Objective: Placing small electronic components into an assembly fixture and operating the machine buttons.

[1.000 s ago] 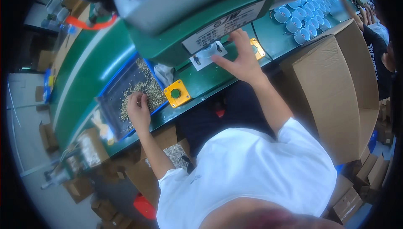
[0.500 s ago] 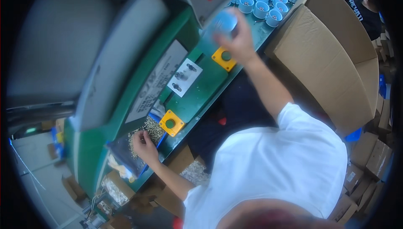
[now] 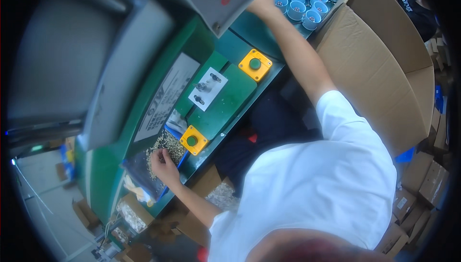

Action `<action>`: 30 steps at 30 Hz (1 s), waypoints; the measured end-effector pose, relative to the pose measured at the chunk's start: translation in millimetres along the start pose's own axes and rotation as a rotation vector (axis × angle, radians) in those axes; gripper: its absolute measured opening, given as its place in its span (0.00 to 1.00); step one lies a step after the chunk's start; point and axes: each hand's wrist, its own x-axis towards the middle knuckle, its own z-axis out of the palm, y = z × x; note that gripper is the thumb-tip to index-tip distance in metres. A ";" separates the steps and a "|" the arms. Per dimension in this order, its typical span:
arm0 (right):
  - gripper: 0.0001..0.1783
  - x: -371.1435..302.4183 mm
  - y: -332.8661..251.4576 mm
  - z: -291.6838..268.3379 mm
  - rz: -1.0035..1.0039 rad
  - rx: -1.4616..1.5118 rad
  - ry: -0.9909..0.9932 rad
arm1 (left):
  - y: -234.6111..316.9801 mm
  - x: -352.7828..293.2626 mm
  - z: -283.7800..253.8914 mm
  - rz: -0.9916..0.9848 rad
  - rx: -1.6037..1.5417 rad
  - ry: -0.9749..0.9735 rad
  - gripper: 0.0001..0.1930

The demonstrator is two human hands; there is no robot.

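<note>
My left hand (image 3: 164, 167) is over a blue tray (image 3: 183, 160) of small brass-coloured pieces (image 3: 167, 142), thumb and fingers curled together; anything pinched in them is too small to make out. My right hand (image 3: 262, 2) reaches to the far side, beside rows of light-blue cups (image 3: 296, 10). Its fingers are hidden behind the grey machine head (image 3: 225, 0), so what it holds does not show. Between my hands, a white plate (image 3: 208, 89) with metal fittings sits on the green machine bed (image 3: 225, 103), bearing no cup.
Two yellow boxes with green push buttons, a far one (image 3: 255, 65) and a near one (image 3: 193, 140), flank the plate along the bench edge. A large open carton (image 3: 374, 74) stands at my right. Another person's dark shirt (image 3: 417, 14) shows at the far right.
My right hand has moved away and to the far side, carrying a blue cup out of sight behind the machine head. The left hand stays over the tray, fingers still curled.
</note>
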 end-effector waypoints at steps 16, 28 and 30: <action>0.40 -165.4 -170.0 -138.5 -0.279 1.004 0.114 | 14.9 7.5 -0.1 -0.009 -0.047 0.013 0.08; 0.38 -158.9 -190.7 -135.5 -0.333 0.628 0.036 | 15.4 2.2 -1.5 0.021 -0.054 0.046 0.07; 0.37 -157.9 -190.2 -137.0 -0.308 0.569 -0.038 | 15.2 5.8 -1.1 -0.007 -0.070 0.002 0.06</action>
